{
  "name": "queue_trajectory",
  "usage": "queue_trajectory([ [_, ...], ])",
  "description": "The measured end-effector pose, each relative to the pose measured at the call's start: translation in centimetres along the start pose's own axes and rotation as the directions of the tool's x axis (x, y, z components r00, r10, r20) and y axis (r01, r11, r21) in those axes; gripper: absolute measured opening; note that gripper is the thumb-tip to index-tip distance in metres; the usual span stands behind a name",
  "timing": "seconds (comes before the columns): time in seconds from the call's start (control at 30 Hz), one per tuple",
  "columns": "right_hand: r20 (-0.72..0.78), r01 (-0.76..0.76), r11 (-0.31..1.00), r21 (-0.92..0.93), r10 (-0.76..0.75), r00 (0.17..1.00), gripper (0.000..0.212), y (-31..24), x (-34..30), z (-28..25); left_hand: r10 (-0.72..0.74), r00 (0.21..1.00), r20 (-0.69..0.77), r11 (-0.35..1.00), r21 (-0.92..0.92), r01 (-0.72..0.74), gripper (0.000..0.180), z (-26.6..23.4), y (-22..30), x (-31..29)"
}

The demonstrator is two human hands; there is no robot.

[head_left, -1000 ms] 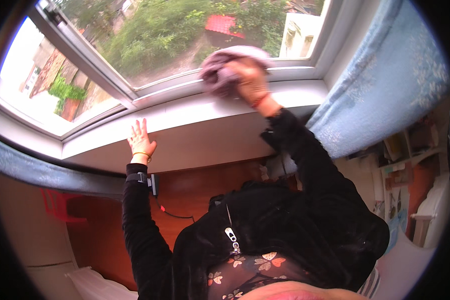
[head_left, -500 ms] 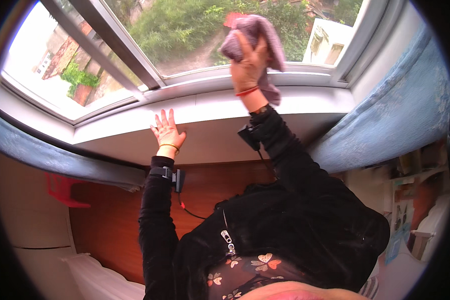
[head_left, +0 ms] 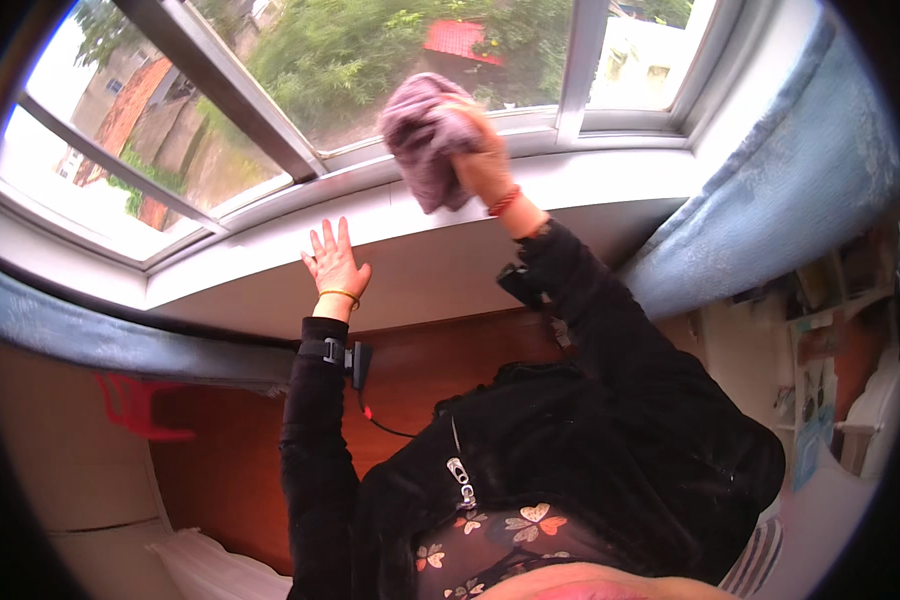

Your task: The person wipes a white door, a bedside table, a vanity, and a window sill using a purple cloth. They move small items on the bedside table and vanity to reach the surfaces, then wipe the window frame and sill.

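Note:
My right hand (head_left: 482, 158) is closed round a bunched mauve cloth (head_left: 425, 140). It is in front of the lower part of the window pane (head_left: 370, 60), above the sill; whether the cloth touches the glass or frame I cannot tell. A red bracelet circles that wrist. Lower and to the left, my left hand (head_left: 335, 268) rests palm down at the front edge of the white windowsill (head_left: 580, 172), fingers spread and holding nothing. A metal sash upright (head_left: 578, 70) stands to the right of the cloth.
Blue curtains hang at the right (head_left: 770, 190) and the left (head_left: 120, 325). A red plastic stool (head_left: 140, 408) stands on the brown floor (head_left: 220, 460) at lower left. Cluttered shelves (head_left: 830, 330) line the right side. Dark devices are strapped to both forearms.
My right hand has moved left and down with the cloth. The window sash has slid left, baring a gap at its right. My left hand stays in place.

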State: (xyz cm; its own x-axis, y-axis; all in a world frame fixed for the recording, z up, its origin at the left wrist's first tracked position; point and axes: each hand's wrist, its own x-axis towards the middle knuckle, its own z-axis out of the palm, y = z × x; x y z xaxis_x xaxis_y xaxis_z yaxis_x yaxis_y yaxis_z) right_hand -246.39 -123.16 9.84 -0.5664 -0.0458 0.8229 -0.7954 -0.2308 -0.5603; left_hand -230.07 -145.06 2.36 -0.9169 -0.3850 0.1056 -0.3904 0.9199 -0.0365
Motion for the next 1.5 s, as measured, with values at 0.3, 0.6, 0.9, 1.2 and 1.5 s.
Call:
queue_trajectory([
  [0.3,0.124,-0.369,0.859,0.354,0.348,0.929,0.060,0.8,2.4,-13.1,0.096,0.784,-0.613,0.900,-0.283,-0.331,0.053,-1.6,6.3,3.8],
  [0.6,0.124,-0.448,0.880,0.156,0.433,0.893,0.075,-1.4,3.3,-13.8,0.134,0.912,-0.388,0.914,-0.307,-0.265,0.059,-1.7,13.5,3.6],
  [0.9,0.158,-0.331,0.769,-0.548,0.483,0.861,0.073,-2.8,4.5,-15.3,0.104,0.880,-0.464,0.885,-0.360,-0.295,0.057,-1.9,14.6,4.0],
  [1.2,0.108,-0.408,0.774,-0.485,0.516,0.850,0.071,-3.9,4.9,-16.5,-0.115,0.628,-0.770,0.923,-0.317,-0.220,0.069,-3.7,8.0,6.8],
  [1.5,-0.142,-0.385,0.802,-0.457,0.362,0.921,0.074,0.0,6.5,-28.2,-0.656,0.616,-0.435,0.688,-0.680,0.253,0.086,-5.0,-4.4,10.5],
])
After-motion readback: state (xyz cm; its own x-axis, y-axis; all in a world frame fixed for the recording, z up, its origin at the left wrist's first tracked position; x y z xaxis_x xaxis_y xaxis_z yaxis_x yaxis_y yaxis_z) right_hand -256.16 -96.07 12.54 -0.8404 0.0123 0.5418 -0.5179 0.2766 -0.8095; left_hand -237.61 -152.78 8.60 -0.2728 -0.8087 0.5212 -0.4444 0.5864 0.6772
